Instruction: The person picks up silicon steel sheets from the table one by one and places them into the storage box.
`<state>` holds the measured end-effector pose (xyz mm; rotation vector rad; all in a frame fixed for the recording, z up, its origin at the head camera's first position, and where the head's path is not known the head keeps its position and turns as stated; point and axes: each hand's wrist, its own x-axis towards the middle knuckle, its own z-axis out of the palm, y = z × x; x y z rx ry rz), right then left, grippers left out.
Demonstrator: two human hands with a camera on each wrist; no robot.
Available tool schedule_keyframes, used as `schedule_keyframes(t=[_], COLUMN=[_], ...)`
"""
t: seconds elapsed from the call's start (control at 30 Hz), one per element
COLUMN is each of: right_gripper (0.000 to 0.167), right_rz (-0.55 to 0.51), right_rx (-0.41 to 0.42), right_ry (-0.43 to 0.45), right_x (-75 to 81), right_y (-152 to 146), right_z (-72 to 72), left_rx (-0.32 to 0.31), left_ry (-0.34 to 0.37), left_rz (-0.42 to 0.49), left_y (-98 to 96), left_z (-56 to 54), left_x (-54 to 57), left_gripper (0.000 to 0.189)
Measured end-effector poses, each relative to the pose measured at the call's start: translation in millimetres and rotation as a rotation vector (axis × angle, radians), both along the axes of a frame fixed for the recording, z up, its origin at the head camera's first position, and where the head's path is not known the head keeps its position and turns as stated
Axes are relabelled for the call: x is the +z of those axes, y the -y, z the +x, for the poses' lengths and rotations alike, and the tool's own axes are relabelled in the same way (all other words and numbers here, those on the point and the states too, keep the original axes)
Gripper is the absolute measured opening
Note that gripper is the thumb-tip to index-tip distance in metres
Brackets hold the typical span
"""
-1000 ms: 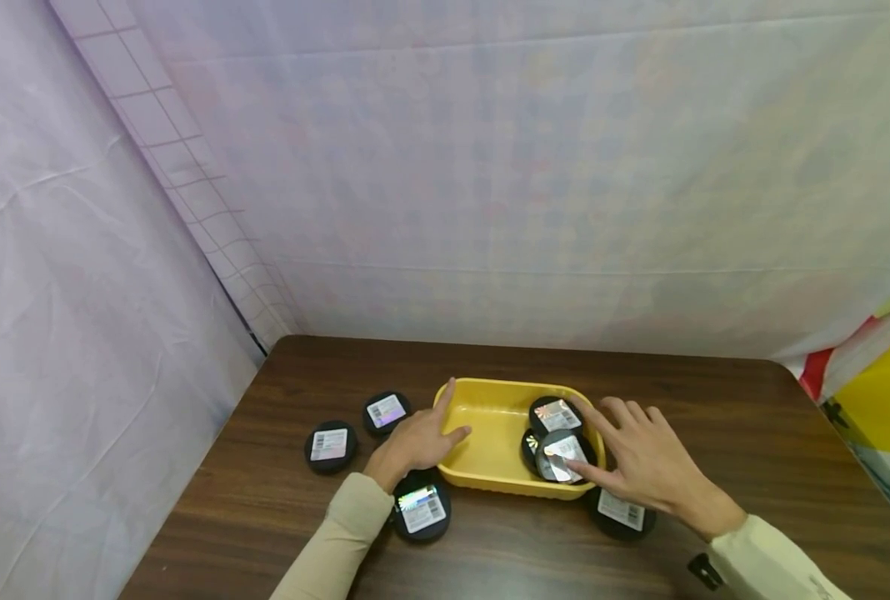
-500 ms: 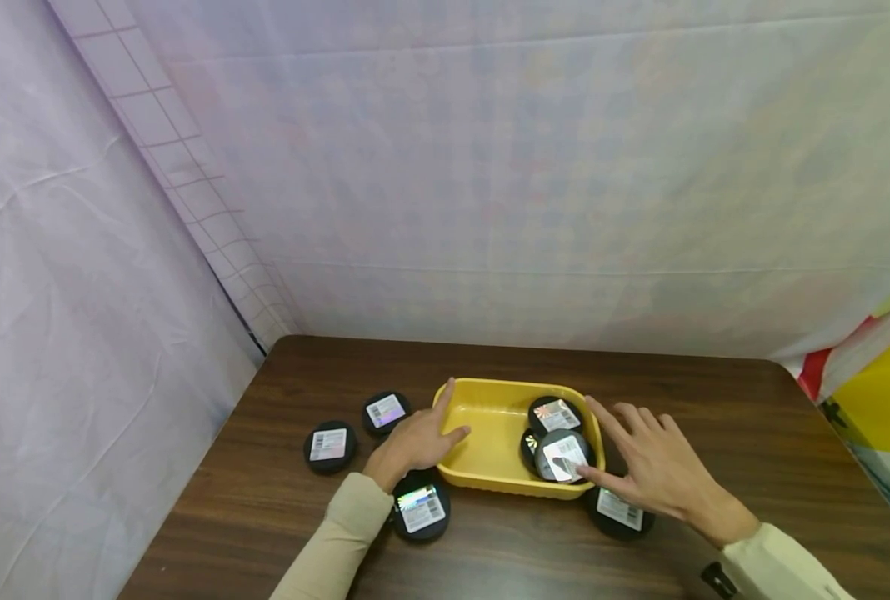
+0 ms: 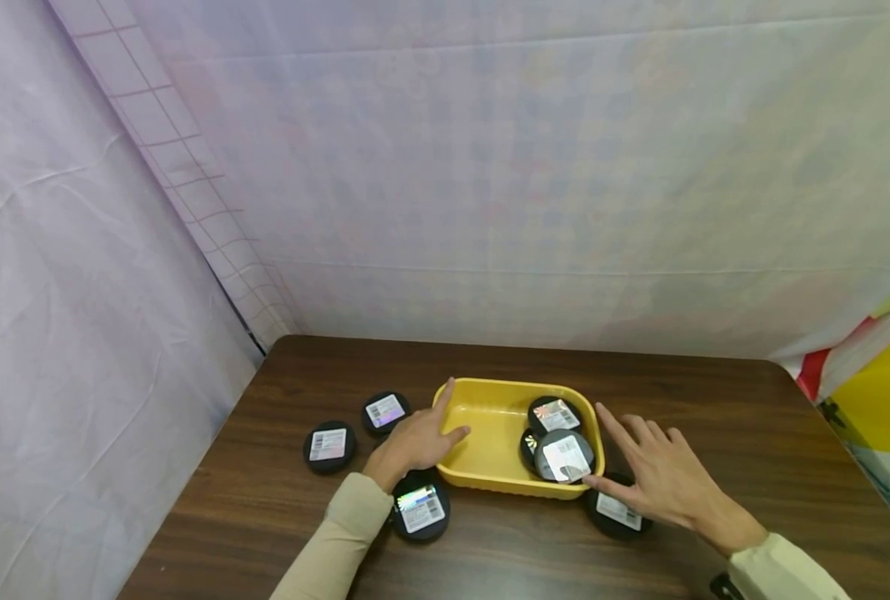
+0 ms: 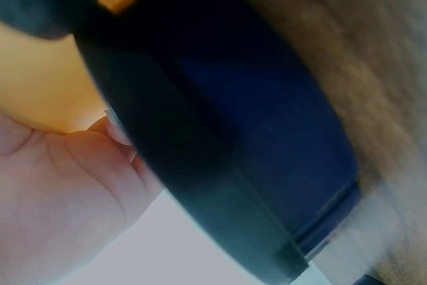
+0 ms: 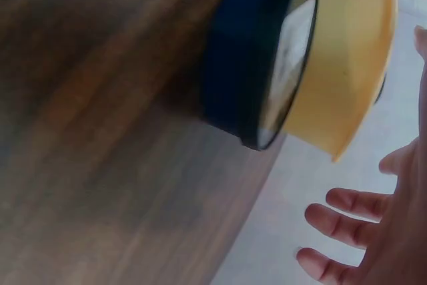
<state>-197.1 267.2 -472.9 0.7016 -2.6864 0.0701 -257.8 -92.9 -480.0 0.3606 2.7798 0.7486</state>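
Part-Way Along, by the Look of It

Inside the yellow tray, at the right end: a top disc overlapping a lower disc, with a far-side disc just beyond. Out on the wooden table: a leftmost disc, a far left disc, a near left disc and a near right disc. Judging by that split, at least three in place and four left outside. Touching the tray's left end with the left hand, thumb and forefinger stretched wide; cannot make out the other fingers. Poised at the right end with the right hand, spread wide and holding nothing; cannot tell contact with the rim.
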Motion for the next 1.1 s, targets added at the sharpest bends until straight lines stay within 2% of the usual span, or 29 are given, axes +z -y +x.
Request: schedule_keyframes(t=[0.3, 0.73, 1.1], right_gripper=[0.104, 0.107, 0.113], right_rz=[0.004, -0.009, 0.034], right_rx=[-0.040, -0.073, -0.087], right_ry=[0.094, 0.185, 0.195], right_x=[-12.7, -25.0, -32.0], right_y=[-1.2, 1.7, 6.8], right_z=[7.1, 12.3, 16.0], left_rx=[-0.006, -0.031, -0.020], left_ry=[-0.006, -0.037, -0.022], left_rz=[0.012, -0.004, -0.006], left_y=[0.8, 1.5, 1.1], left_z=[1.0, -0.7, -0.5], left_x=[1.5, -1.1, -1.6], left_gripper=[0.082, 0.083, 0.083])
